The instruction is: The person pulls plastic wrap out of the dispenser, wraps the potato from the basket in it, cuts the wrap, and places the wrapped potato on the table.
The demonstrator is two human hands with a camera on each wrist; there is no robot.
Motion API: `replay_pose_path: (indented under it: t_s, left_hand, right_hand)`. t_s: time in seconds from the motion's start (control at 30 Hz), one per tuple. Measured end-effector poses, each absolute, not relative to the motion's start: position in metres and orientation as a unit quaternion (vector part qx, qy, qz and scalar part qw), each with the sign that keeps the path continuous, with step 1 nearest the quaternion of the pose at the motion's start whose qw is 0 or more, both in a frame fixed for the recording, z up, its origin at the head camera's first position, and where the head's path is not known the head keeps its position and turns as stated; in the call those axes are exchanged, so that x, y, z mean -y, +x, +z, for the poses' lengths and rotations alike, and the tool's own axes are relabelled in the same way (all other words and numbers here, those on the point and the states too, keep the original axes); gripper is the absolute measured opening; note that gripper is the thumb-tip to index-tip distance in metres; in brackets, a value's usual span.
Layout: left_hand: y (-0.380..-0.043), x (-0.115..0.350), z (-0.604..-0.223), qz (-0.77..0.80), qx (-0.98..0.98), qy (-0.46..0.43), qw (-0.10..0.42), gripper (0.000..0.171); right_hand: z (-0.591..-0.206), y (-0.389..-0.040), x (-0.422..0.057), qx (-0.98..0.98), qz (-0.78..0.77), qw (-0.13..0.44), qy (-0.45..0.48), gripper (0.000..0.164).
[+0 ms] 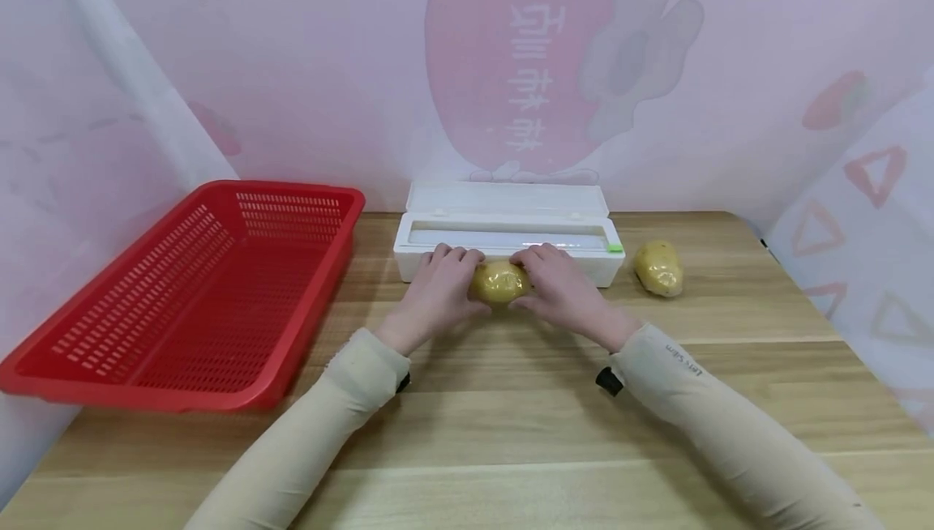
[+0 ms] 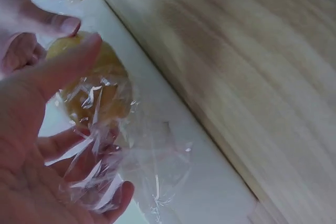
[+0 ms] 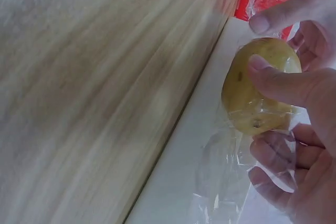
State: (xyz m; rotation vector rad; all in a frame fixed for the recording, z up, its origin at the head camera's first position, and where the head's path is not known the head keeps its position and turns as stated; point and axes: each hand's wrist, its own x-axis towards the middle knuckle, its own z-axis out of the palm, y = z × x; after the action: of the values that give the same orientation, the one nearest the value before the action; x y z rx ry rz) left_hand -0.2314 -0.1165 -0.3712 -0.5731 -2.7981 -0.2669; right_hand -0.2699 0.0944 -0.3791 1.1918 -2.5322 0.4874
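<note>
Between both hands a yellow potato (image 1: 499, 281) is held in front of a white cling-film dispenser (image 1: 600, 264). My left hand (image 1: 443, 291) grips its left end, thumb (image 2: 79, 59) on one side and fingers curled on the other. On the opposite end, my right hand (image 1: 565, 291) holds it the same way, its thumb (image 3: 278, 83) lying across the skin. Clear cling film (image 2: 157, 169) covers the potato and hangs loose and crumpled past its ends. In the right wrist view a loose flap of film (image 3: 218, 166) trails beside the fingers.
Right of the dispenser lies a second potato (image 1: 659, 268) with a shiny film surface. A large red plastic basket (image 1: 314, 303) stands on the left of the wooden table (image 1: 511, 449). The dispenser's lid (image 1: 507, 198) is raised against the printed backdrop (image 1: 328, 68).
</note>
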Motion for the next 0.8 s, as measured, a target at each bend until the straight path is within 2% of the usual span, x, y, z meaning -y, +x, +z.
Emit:
replay_pose_path:
  t_s: [0.2,0.57,0.8]
  left_hand:
    - [-0.232,0.117,-0.374,-0.118,0.961,-0.199,0.151,0.055]
    - [-0.232,0.118,-0.377,-0.136,0.956,-0.204,0.160,0.055]
    - [-0.235,0.125,-0.371,-0.165,0.947,-0.207,0.180,0.054]
  right_hand:
    - [-0.381,-0.266,-0.094,0.883,0.216,0.145,0.390,0.059]
    - [-0.392,-0.263,-0.097,0.864,0.303,0.145,0.376,0.055]
    - [-0.395,-0.266,-0.096,0.838,0.335,0.175,0.394,0.051]
